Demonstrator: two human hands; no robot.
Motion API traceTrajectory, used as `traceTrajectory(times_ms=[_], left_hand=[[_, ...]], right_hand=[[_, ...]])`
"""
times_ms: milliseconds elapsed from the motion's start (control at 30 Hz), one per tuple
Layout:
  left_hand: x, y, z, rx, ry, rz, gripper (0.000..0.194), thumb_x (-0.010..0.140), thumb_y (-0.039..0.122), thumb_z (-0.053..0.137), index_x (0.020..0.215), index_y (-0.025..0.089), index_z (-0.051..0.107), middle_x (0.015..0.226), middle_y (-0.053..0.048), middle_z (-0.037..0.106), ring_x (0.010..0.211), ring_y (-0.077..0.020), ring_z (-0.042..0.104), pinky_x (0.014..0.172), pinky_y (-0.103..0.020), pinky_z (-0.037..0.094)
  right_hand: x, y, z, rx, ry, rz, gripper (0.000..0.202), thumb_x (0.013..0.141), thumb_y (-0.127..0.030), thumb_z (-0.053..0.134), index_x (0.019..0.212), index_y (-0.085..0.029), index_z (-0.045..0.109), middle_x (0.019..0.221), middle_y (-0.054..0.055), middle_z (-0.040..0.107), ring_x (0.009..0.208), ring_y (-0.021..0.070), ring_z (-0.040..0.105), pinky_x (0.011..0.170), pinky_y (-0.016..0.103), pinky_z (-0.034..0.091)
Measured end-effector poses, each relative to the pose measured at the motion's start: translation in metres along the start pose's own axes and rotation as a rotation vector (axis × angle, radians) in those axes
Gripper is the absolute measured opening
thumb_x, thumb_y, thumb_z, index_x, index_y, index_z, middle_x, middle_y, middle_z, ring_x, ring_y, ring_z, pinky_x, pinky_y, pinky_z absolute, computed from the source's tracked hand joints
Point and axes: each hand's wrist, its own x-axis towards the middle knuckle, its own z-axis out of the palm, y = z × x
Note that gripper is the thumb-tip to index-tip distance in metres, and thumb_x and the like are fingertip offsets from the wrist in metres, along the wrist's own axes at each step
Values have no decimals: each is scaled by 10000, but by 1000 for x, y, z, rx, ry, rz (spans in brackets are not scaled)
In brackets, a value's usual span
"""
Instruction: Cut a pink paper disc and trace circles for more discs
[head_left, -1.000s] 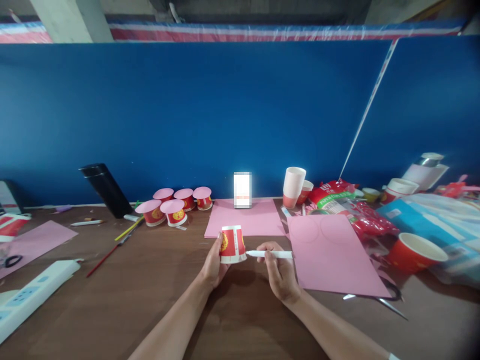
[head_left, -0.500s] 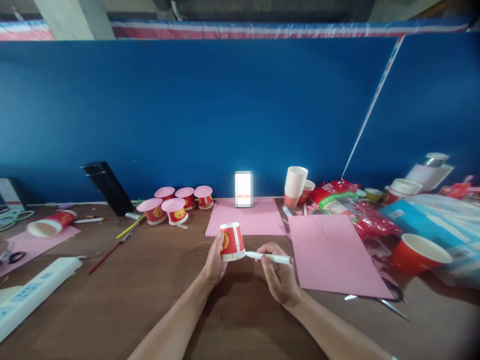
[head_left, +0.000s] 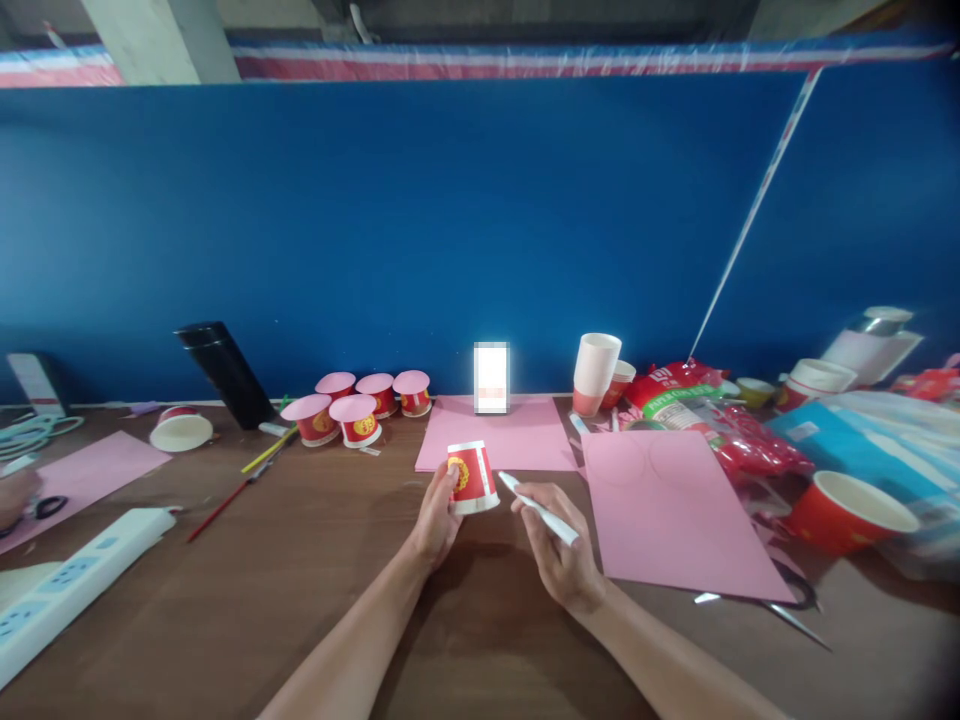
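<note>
My left hand (head_left: 436, 518) is closed around the side of a short red paper cup (head_left: 471, 482) with a gold emblem. The cup is held above the table with its wider white rim facing down. My right hand (head_left: 561, 550) grips a slim white pen (head_left: 541, 508), its tapered tip pointing at the cup. A small gap lies between the tip and the cup's lower side. Behind the cup is a sheet of pink paper (head_left: 517, 445); another pink sheet (head_left: 675, 520) with faint circles drawn on it lies right of my right hand.
Several short red cups topped with pink discs (head_left: 358, 408) stand back left, near a black thermos (head_left: 229, 375). A power strip (head_left: 82, 590) and another person's hand (head_left: 16, 495) are at left. Stacked paper cups (head_left: 596, 375), a red bag (head_left: 705, 420) and scissors (head_left: 799, 620) are at right.
The pen tip has drawn back from the cup's rim and now tilts upward. The cup is turned slightly. At far left, another red cup has shifted right, off the pink paper.
</note>
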Motion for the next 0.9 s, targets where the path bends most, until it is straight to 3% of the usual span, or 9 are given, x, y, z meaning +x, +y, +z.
traceTrajectory(times_ms=[233, 400, 667, 900], left_hand=[[0, 1, 1, -6, 28, -32, 300, 734, 389, 637, 929, 167, 587, 885, -44, 653, 773, -157, 612, 721, -297, 481], [2, 1, -1, -37, 61, -35, 334, 741, 448, 608, 895, 152, 594, 832, -40, 646, 701, -140, 600, 641, -258, 463], [-1, 2, -1, -14, -14, 16, 210, 758, 372, 612, 827, 180, 565, 745, 10, 596, 652, -103, 555, 631, -233, 441], [0, 2, 0, 9, -23, 17, 255, 720, 368, 651, 891, 193, 581, 831, -12, 634, 731, -141, 593, 692, -285, 458]], right_hand=[[2, 1, 4, -57, 53, -23, 180, 867, -142, 453, 1002, -194, 559, 905, 87, 618, 855, 196, 604, 762, 344, 509], [-1, 6, 6, -25, 44, 19, 212, 887, -165, 407, 1063, -191, 522, 904, 85, 606, 791, 176, 612, 693, 309, 530], [-1, 7, 4, -26, 16, 31, 226, 893, -188, 410, 1097, -174, 508, 857, 75, 599, 765, 173, 602, 689, 302, 517], [1, 1, 3, -6, 13, 19, 220, 903, -209, 376, 1062, -177, 524, 865, 88, 593, 783, 187, 604, 670, 310, 522]])
